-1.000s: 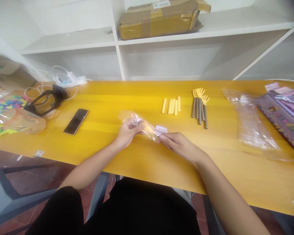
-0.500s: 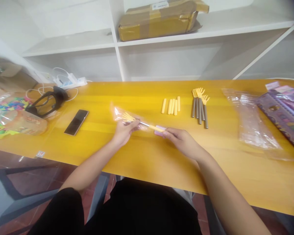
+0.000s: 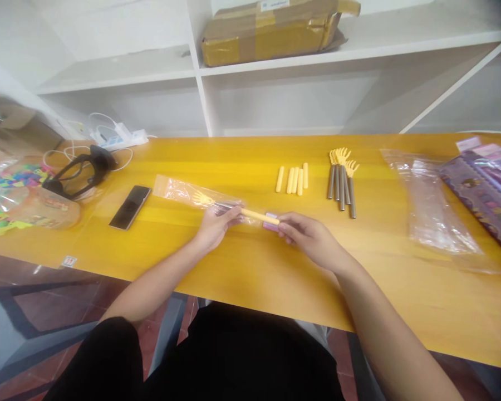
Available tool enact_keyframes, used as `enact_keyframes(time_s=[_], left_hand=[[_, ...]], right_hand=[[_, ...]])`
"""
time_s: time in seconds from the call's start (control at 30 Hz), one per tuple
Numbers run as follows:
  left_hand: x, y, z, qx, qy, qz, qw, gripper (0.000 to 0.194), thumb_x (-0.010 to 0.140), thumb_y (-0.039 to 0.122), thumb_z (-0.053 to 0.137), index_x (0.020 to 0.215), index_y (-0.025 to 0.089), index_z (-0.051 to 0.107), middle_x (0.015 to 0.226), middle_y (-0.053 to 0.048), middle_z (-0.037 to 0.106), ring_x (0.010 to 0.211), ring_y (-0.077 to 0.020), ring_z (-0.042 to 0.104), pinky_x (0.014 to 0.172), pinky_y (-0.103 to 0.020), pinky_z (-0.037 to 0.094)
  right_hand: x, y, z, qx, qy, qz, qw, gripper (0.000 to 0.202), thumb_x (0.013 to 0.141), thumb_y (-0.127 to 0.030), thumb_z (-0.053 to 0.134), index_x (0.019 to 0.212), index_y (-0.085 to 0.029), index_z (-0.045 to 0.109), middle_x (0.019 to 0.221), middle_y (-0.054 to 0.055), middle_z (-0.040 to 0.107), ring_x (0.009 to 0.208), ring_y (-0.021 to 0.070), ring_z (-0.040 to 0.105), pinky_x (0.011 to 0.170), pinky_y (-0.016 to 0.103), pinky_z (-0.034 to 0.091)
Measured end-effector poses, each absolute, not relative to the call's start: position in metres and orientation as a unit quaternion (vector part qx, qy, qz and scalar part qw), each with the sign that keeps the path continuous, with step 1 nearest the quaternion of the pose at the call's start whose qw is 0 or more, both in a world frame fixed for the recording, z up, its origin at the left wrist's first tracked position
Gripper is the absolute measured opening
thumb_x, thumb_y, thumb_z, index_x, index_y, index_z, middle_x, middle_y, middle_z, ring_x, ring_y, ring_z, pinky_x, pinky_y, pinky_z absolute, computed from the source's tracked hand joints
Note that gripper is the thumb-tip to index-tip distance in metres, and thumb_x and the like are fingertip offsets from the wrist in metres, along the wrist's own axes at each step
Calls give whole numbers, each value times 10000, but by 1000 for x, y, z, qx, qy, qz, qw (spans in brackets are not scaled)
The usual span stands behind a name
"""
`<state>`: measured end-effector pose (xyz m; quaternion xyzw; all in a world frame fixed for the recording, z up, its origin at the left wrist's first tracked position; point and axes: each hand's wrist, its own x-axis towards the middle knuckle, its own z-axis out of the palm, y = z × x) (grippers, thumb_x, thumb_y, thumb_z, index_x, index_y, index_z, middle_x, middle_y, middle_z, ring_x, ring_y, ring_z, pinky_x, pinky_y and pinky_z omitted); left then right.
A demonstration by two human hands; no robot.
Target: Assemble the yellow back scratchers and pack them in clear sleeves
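Note:
A back scratcher [image 3: 259,216] with a yellow claw and yellow handle lies slantwise between my hands, its claw end inside a clear plastic sleeve [image 3: 173,189]. My left hand [image 3: 214,225] pinches the sleeve and the rod within it. At the handle's end, my right hand [image 3: 304,229] has its fingers closed on the handle. A small purple-pink label [image 3: 270,223] shows beside the handle, near my right fingertips. Beyond my right hand lie several loose yellow handles [image 3: 292,180] and a bunch of metal rods with yellow claws [image 3: 342,181].
A phone [image 3: 130,208] lies left of my hands. Further left are black straps [image 3: 81,175], a power strip [image 3: 127,140] and a tub of colourful pieces [image 3: 45,209]. Clear bags [image 3: 438,211] and a purple printed pack [image 3: 484,189] occupy the right. A taped carton [image 3: 271,36] sits on the shelf.
The back scratcher's claw has slid left, deeper into the sleeve, which now stretches out flat to the left. Its yellow handle has come close to my left fingers.

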<state>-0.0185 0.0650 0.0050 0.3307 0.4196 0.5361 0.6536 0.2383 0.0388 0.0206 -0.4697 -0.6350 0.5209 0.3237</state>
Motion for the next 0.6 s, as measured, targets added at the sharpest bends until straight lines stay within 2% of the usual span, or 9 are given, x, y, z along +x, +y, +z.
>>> enact_keyframes(time_s=[0.13, 0.23, 0.4, 0.6], left_hand=[[-21, 66, 5, 344, 413, 513, 670, 414, 669, 392, 994, 917, 110, 820, 863, -66, 795, 705, -137, 725, 740, -294, 618], [-17, 60, 3, 359, 408, 481, 688, 404, 669, 390, 994, 891, 105, 811, 755, -52, 761, 686, -145, 715, 724, -298, 612], [-6, 47, -5, 416, 397, 417, 704, 417, 716, 425, 964, 935, 104, 812, 858, -98, 793, 745, -172, 727, 746, -316, 592], [-8, 47, -16, 468, 382, 389, 696, 451, 777, 471, 916, 1028, 110, 815, 916, -109, 804, 850, -214, 747, 872, -366, 565]], right_hand=[[238, 40, 18, -464, -646, 510, 328, 479, 942, -677, 664, 953, -202, 720, 811, 39, 672, 686, 156, 570, 650, 304, 481], [235, 40, 15, -465, -654, 492, 338, 416, 924, -630, 715, 957, -216, 710, 857, 43, 703, 727, 172, 602, 668, 315, 485], [225, 37, 6, -457, -665, 469, 360, 373, 921, -572, 747, 1090, -247, 678, 1021, 63, 721, 808, 191, 643, 709, 335, 529], [214, 31, 4, -435, -686, 467, 349, 311, 984, -531, 686, 1097, -243, 657, 880, 22, 631, 737, 162, 563, 652, 302, 482]])
